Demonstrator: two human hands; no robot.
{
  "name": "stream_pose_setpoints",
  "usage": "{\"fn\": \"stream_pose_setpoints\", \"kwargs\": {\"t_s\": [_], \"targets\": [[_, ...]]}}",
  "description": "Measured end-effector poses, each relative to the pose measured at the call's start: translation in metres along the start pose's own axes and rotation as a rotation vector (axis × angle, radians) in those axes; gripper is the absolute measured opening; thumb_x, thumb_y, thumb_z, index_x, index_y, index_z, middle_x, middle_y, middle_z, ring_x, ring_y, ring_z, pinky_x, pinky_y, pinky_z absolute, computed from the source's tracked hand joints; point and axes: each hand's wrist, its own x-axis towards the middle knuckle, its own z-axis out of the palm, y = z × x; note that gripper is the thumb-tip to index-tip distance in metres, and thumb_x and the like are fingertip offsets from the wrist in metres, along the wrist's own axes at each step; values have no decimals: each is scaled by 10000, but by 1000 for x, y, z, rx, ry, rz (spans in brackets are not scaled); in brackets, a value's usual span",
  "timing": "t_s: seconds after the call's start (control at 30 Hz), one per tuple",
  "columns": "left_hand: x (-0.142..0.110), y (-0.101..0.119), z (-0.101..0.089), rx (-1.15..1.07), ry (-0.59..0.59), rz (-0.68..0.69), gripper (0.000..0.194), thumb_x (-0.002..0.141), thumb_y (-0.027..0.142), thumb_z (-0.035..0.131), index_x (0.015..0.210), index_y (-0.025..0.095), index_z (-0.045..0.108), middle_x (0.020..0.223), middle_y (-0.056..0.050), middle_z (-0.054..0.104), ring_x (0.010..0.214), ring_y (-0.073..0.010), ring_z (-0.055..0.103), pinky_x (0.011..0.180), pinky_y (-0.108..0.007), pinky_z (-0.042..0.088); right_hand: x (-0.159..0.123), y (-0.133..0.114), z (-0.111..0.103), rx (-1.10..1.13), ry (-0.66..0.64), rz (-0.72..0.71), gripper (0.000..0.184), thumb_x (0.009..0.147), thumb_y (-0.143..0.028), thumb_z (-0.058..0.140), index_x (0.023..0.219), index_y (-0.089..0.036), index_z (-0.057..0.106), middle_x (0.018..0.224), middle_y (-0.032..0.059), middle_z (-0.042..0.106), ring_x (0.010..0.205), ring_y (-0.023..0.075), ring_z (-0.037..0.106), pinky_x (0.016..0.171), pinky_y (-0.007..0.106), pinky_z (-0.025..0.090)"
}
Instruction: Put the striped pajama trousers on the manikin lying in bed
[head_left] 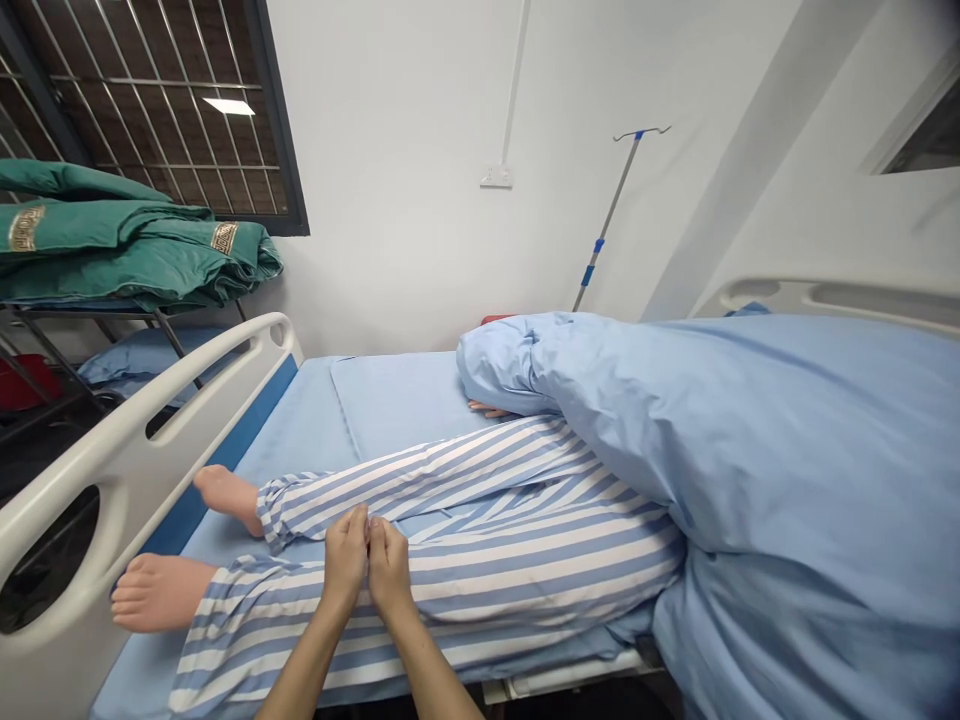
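My left hand (346, 560) and my right hand (388, 568) are side by side over the lower leg nearer me, their curled fingers almost touching. Both are closed; the undersides of the fingers are hidden, so I cannot tell whether they grip anything. Beneath them are blue-and-white striped trousers (525, 575) on a figure that looks like a manikin, lying with its legs apart. Its near foot (161, 592) and far foot (229, 495) are bare and point left. A light blue quilt (720, 430) is folded back over the upper body, with some fingers (489, 408) showing under its edge.
The bed has a blue sheet (405, 390) and a white footboard (187, 375) at left. Behind the bed stands an IV pole (611, 215) by the wall. Green folded bedding (135, 245) lies on a rack below a barred window (172, 100). A headboard (825, 295) is at far right.
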Motion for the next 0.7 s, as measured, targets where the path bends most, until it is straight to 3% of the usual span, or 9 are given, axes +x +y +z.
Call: {"fn": "stream_pose_setpoints", "kwargs": {"t_s": [0.13, 0.27, 0.4, 0.53, 0.63, 0.7], "targets": [[-4, 17, 21, -96, -7, 24, 354, 781, 384, 472, 524, 203, 308, 483, 66, 303, 473, -81, 300, 473, -213, 305, 5, 2, -7, 170, 41, 90, 419, 912, -420, 279, 658, -168, 497, 632, 25, 545, 616, 139, 489, 577, 242, 359], [-10, -5, 23, 26, 91, 3, 342, 798, 392, 439, 529, 199, 350, 476, 58, 348, 486, -91, 333, 484, -216, 309, 5, 3, -8, 161, 88, 106, 389, 896, -415, 329, 615, -176, 453, 587, 1, 496, 571, 124, 442, 550, 238, 354], [-10, -27, 15, 141, 55, 41, 319, 797, 396, 437, 553, 191, 413, 496, 42, 422, 515, -103, 373, 502, -220, 321, 3, 2, -4, 113, 76, 47, 365, 898, -375, 340, 599, -184, 426, 571, -9, 477, 555, 116, 427, 539, 231, 349], [-8, -29, 13, 172, 54, 59, 329, 801, 409, 423, 553, 193, 410, 495, 38, 429, 517, -108, 385, 512, -225, 332, 4, 0, -3, 74, 94, 49, 385, 903, -379, 310, 597, -184, 437, 579, 8, 511, 548, 121, 444, 530, 230, 351], [-8, -30, 14, 171, 54, 65, 321, 808, 397, 398, 560, 194, 430, 507, 27, 463, 522, -116, 406, 520, -232, 345, 7, -13, -12, -76, 34, 29, 404, 908, -368, 285, 581, -185, 439, 550, 13, 510, 526, 125, 446, 508, 232, 310], [-8, -32, 14, 165, 27, 91, 313, 803, 384, 383, 559, 197, 443, 515, 14, 492, 525, -124, 424, 520, -239, 350, 9, -28, -21, -277, -46, -72, 386, 905, -341, 307, 592, -183, 470, 529, 10, 506, 504, 123, 432, 504, 244, 259]]}}
